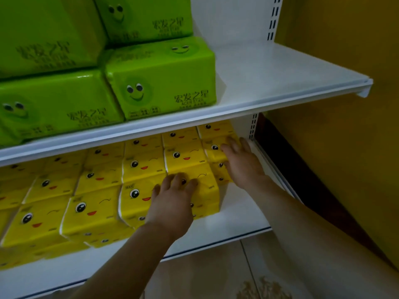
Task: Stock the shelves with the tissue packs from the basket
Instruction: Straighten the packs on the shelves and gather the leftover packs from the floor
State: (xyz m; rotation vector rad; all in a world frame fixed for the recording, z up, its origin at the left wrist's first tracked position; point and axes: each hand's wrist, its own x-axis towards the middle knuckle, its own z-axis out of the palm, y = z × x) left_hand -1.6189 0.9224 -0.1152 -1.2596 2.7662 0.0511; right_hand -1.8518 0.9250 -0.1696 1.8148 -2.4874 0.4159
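Note:
Several yellow tissue packs [142, 162] with cartoon faces fill the lower white shelf [237, 216] in stacked rows. My left hand [172, 199] lies flat on the front pack of the right-hand stack, fingers spread over its top. My right hand [239, 158] reaches further back, fingers straight, and presses on the yellow packs at the far right end of the row. Neither hand grips a pack. The basket is out of view.
Several green tissue packs [159, 83] are stacked on the upper shelf [269, 83], whose right part is bare white. A yellow wall [345, 104] stands to the right. Tiled floor [216, 275] shows below the lower shelf's front edge.

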